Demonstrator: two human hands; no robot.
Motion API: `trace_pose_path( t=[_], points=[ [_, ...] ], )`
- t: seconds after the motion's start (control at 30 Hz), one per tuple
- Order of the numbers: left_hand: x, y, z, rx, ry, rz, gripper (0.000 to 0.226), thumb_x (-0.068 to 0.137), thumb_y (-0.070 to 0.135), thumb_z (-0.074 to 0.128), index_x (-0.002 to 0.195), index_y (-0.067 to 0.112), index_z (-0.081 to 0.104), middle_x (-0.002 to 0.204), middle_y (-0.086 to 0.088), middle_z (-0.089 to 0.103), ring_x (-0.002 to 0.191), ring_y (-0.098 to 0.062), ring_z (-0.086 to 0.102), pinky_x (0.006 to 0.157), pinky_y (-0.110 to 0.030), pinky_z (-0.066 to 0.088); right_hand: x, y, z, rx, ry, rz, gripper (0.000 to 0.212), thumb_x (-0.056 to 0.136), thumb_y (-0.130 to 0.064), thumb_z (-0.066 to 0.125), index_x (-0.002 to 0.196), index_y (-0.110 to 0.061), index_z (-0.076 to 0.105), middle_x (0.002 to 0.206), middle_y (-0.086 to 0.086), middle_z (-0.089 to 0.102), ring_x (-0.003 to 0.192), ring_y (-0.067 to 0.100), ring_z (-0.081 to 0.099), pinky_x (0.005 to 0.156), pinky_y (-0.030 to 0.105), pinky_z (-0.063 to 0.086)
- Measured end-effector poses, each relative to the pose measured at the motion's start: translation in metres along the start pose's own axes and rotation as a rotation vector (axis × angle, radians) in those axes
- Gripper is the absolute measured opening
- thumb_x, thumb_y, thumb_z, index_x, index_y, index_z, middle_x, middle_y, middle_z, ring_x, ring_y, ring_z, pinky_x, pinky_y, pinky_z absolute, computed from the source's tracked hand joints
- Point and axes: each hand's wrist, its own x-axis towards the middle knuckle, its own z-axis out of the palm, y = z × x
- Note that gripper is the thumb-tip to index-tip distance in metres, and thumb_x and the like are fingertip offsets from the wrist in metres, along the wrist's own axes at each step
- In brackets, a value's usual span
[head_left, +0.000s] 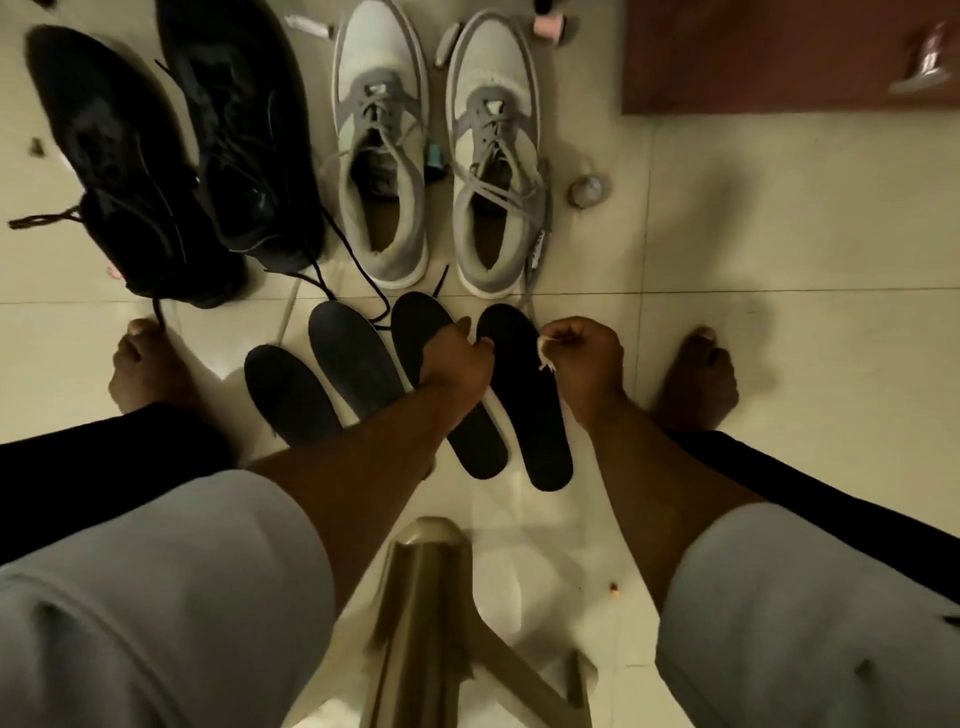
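Several dark insoles lie on the tiled floor between my bare feet. My left hand (454, 358) grips one insole (418, 325) by its middle, fingers curled round its edge. The right-most insole (530, 410) lies flat beside it. My right hand (584, 353) is a fist that pinches a small pale scrap (545, 356) just right of that insole. Two more insoles (291, 395) (353, 358) lie to the left. Beyond them stand a grey-and-white pair of sneakers (384, 156) (496, 166) with loose laces and a black pair (124, 156) (244, 130).
A stool's beige frame (426, 597) stands between my legs. My bare feet (143, 369) (698, 374) flank the insoles. A brown cabinet (779, 52) stands at the back right. A small round bottle (587, 189) and other small items lie near the sneakers.
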Motion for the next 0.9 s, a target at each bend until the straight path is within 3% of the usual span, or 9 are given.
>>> trace_pose_path(
  t=[0.17, 0.27, 0.37, 0.5, 0.6, 0.73, 0.8, 0.9],
  points=[
    [-0.057, 0.059, -0.046, 0.214, -0.051, 0.279, 0.044, 0.091, 0.022, 0.057, 0.134, 0.013, 0.055, 0.126, -0.015, 0.062, 0.112, -0.033, 0.062, 0.095, -0.044, 0.053, -0.037, -0.065, -0.031, -0.025, -0.020, -0.153, 0.021, 0.078, 0.010, 0.066, 0.091, -0.006, 0.071, 0.088, 0.006, 0.068, 0.085, 0.019, 0.064, 0.087, 0.036, 0.054],
    [-0.100, 0.116, -0.076, 0.574, -0.047, 0.464, 0.034, 0.095, 0.019, 0.056, 0.126, 0.008, 0.061, 0.124, -0.014, 0.062, 0.110, -0.030, 0.061, 0.090, -0.034, 0.052, -0.065, -0.115, -0.059, -0.128, -0.041, -0.367, 0.020, 0.077, 0.008, 0.067, 0.089, -0.006, 0.073, 0.087, 0.006, 0.070, 0.083, 0.020, 0.065, 0.086, 0.038, 0.054],
    [-0.145, 0.182, -0.103, 0.818, -0.026, 0.615, 0.040, 0.096, 0.019, 0.057, 0.135, 0.015, 0.055, 0.133, -0.009, 0.057, 0.117, -0.026, 0.057, 0.092, -0.031, 0.048, -0.091, -0.184, -0.095, -0.270, -0.038, -0.588, 0.019, 0.076, 0.006, 0.067, 0.088, -0.007, 0.075, 0.089, 0.008, 0.072, 0.084, 0.019, 0.066, 0.084, 0.032, 0.053],
    [-0.191, 0.263, -0.129, 0.769, 0.147, 0.796, 0.039, 0.095, 0.020, 0.053, 0.134, 0.019, 0.056, 0.131, -0.009, 0.060, 0.114, -0.028, 0.059, 0.097, -0.037, 0.049, -0.122, -0.278, -0.147, -0.345, 0.052, -0.835, 0.017, 0.074, 0.009, 0.067, 0.083, -0.003, 0.075, 0.085, 0.005, 0.069, 0.079, 0.013, 0.061, 0.072, 0.005, 0.041],
    [-0.213, 0.312, -0.137, 0.723, 0.248, 0.950, 0.039, 0.092, 0.019, 0.051, 0.131, 0.019, 0.057, 0.126, -0.009, 0.062, 0.115, -0.030, 0.059, 0.096, -0.041, 0.050, -0.136, -0.321, -0.182, -0.308, 0.154, -0.919, 0.018, 0.071, 0.011, 0.068, 0.083, 0.000, 0.075, 0.087, 0.011, 0.071, 0.080, 0.016, 0.063, 0.071, 0.004, 0.040],
    [-0.215, 0.367, -0.124, 0.782, 0.317, 1.121, 0.058, 0.097, 0.029, 0.050, 0.150, 0.014, 0.033, 0.154, -0.007, 0.035, 0.143, -0.026, 0.030, 0.115, -0.040, 0.030, -0.122, -0.366, -0.219, -0.144, 0.303, -0.910, 0.020, 0.073, 0.010, 0.069, 0.089, 0.000, 0.075, 0.087, 0.006, 0.071, 0.080, 0.014, 0.065, 0.070, 0.007, 0.045],
    [-0.206, 0.391, -0.107, 0.805, 0.307, 1.135, 0.065, 0.096, 0.042, 0.051, 0.152, 0.017, 0.028, 0.158, -0.006, 0.026, 0.146, -0.027, 0.021, 0.116, -0.049, 0.028, -0.103, -0.389, -0.234, -0.077, 0.350, -0.895, 0.021, 0.077, 0.007, 0.068, 0.096, 0.000, 0.074, 0.087, 0.003, 0.069, 0.078, 0.009, 0.062, 0.064, 0.000, 0.042],
    [-0.187, 0.427, -0.081, 0.907, 0.246, 1.090, 0.088, 0.089, 0.058, 0.056, 0.155, 0.017, 0.016, 0.162, -0.004, 0.014, 0.149, -0.030, 0.012, 0.115, -0.058, 0.024, -0.053, -0.428, -0.250, -0.061, 0.412, -0.896, 0.020, 0.080, 0.006, 0.067, 0.098, -0.001, 0.073, 0.091, 0.005, 0.070, 0.079, 0.009, 0.062, 0.063, 0.002, 0.043]
  ],
)
